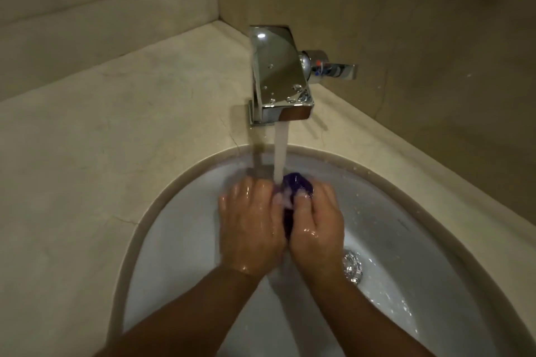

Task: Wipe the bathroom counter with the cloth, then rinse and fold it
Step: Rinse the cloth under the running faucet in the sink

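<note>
— White porcelain comes nearest: the sink (185, 240) wall curves up on both sides of the 2 forearms, with bare bowl to the left and the drain (352, 267) just right of the right wrist.

— And the hands?

— Left hand (251, 222) and right hand (317, 226) are pressed together over the bowl's middle, both wet, both clenched on the purple cloth (298, 187). It is bunched between them, with 1 rounded lump poking out above the fingers.

— Where does the water land?

— On that lump; the stream (280, 153) falls from the chrome tap (280, 75) straight onto it.

— Room beyond?

— Beige stone counter (101, 139) rings the sink rim, wide and bare to the left, narrow on the right where the wall (420, 23) closes in. The tap's lever (333, 66) points right toward that wall.
</note>
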Available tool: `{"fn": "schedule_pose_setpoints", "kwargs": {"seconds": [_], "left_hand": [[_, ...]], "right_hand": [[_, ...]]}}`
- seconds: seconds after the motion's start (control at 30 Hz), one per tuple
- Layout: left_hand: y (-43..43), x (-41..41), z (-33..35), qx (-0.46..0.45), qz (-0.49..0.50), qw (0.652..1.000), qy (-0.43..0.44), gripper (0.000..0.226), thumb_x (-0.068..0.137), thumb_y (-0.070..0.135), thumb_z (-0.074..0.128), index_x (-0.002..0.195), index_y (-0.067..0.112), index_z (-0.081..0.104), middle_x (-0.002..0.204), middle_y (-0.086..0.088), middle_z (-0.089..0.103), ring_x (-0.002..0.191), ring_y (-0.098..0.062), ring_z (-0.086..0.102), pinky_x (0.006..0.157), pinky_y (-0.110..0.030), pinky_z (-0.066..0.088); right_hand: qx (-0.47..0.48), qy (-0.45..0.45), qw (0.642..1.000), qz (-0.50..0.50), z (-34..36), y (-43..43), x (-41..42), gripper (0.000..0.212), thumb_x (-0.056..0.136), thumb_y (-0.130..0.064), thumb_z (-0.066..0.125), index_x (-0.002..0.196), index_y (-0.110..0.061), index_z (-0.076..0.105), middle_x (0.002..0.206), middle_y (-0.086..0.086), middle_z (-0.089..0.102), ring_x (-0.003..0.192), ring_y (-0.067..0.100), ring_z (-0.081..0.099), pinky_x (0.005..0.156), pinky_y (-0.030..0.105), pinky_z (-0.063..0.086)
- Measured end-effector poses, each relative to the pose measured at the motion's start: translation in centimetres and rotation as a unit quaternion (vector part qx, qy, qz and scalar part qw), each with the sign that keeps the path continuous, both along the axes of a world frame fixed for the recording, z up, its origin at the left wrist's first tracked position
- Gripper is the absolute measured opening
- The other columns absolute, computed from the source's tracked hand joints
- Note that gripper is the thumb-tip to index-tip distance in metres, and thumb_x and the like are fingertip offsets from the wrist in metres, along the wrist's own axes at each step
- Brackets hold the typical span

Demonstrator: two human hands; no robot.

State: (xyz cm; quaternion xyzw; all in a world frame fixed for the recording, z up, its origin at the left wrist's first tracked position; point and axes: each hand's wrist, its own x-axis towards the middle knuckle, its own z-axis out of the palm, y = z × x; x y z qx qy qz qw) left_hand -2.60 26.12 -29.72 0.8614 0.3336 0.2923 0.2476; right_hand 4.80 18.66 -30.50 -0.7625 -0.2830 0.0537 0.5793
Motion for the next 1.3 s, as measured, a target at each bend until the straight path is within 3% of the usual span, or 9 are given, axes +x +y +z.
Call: {"fn": "schedule_pose_setpoints", "kwargs": {"seconds": [0.2,0.3,0.4,0.57,0.8,0.9,1.0,1.17,1.3], "left_hand": [[1.5,-2.1,-0.4,0.059,-0.042,0.996,0.05,0.034,0.095,0.037,0.04,0.084,0.014,0.063,0.112,-0.005,0.059,0.102,-0.025,0.05,0.093,-0.044,0.04],[0.8,-1.7,-1.8,-0.011,-0.026,0.997,0.072,0.029,0.094,0.039,0.04,0.091,0.016,0.058,0.106,0.0,0.059,0.097,-0.021,0.053,0.088,-0.039,0.044],[0.6,-1.0,-2.6,-0.053,-0.033,0.997,0.041,0.026,0.094,0.036,0.042,0.102,0.021,0.061,0.091,0.006,0.064,0.083,-0.015,0.057,0.081,-0.037,0.047],[0.4,-0.2,-2.8,0.05,-0.03,0.996,0.074,0.035,0.095,0.031,0.036,0.078,0.021,0.066,0.073,0.003,0.063,0.073,-0.02,0.059,0.075,-0.037,0.045],[0.1,0.9,-2.9,0.071,-0.002,0.96,0.271,0.024,0.083,0.043,0.059,0.089,0.021,0.067,0.084,-0.001,0.066,0.083,-0.024,0.062,0.081,-0.041,0.046],[0.2,1.4,-3.0,0.026,0.021,0.972,0.231,0.037,0.095,0.046,0.04,0.09,0.024,0.07,0.085,0.003,0.069,0.089,-0.02,0.062,0.088,-0.036,0.04],[0.2,1.6,-3.0,0.011,0.028,0.98,0.197,0.049,0.099,0.046,0.026,0.096,0.025,0.071,0.092,0.006,0.07,0.096,-0.015,0.059,0.09,-0.031,0.032],[0.0,1.2,-2.1,-0.03,0.017,0.99,0.134,0.035,0.097,0.037,0.039,0.094,0.025,0.072,0.089,0.005,0.069,0.089,-0.018,0.061,0.083,-0.033,0.036],[0.1,0.5,0.7,0.006,0.041,0.997,0.061,0.031,0.093,0.032,0.037,0.077,0.021,0.061,0.078,0.001,0.06,0.079,-0.024,0.056,0.076,-0.039,0.038]], "right_hand": [[0.003,0.075,0.997,-0.021,0.1,-1.2,-0.3,0.019,0.091,-0.045,0.048,0.088,-0.034,0.063,0.112,-0.012,0.062,0.105,0.002,0.058,0.084,0.021,0.043],[-0.068,0.076,0.994,-0.026,-1.5,-1.0,-0.7,0.025,0.09,-0.042,0.051,0.114,-0.036,0.057,0.115,-0.016,0.06,0.102,-0.003,0.056,0.079,0.008,0.04],[-0.126,0.021,0.992,-0.007,-2.9,-0.3,-0.8,0.045,0.091,-0.044,0.043,0.133,-0.034,0.056,0.125,-0.014,0.059,0.11,0.006,0.053,0.092,0.027,0.044],[-0.129,-0.031,0.991,-0.033,-4.6,0.4,-0.2,0.037,0.094,-0.043,0.036,0.098,-0.025,0.068,0.101,-0.007,0.067,0.095,0.021,0.058,0.086,0.043,0.044],[-0.126,-0.068,0.99,-0.016,-4.3,1.0,1.2,0.025,0.096,-0.04,0.038,0.079,-0.035,0.056,0.076,-0.015,0.056,0.076,0.007,0.05,0.081,0.038,0.045],[-0.141,-0.058,0.988,-0.018,-4.6,1.0,1.4,0.04,0.096,-0.043,0.034,0.084,-0.024,0.067,0.077,-0.011,0.06,0.073,0.009,0.053,0.077,0.025,0.04],[-0.187,-0.092,0.978,-0.003,-4.8,0.9,1.7,0.038,0.097,-0.041,0.034,0.085,-0.024,0.066,0.079,-0.014,0.056,0.076,0.009,0.051,0.08,0.033,0.046],[-0.187,-0.047,0.981,0.025,-3.5,1.0,1.5,0.054,0.097,-0.048,0.022,0.096,-0.023,0.07,0.095,-0.007,0.068,0.094,0.013,0.058,0.094,0.03,0.038],[-0.102,0.0,0.995,-0.012,-0.2,1.1,0.6,0.032,0.1,-0.038,0.034,0.088,-0.03,0.063,0.088,-0.009,0.06,0.084,0.005,0.055,0.074,0.008,0.035]]}}
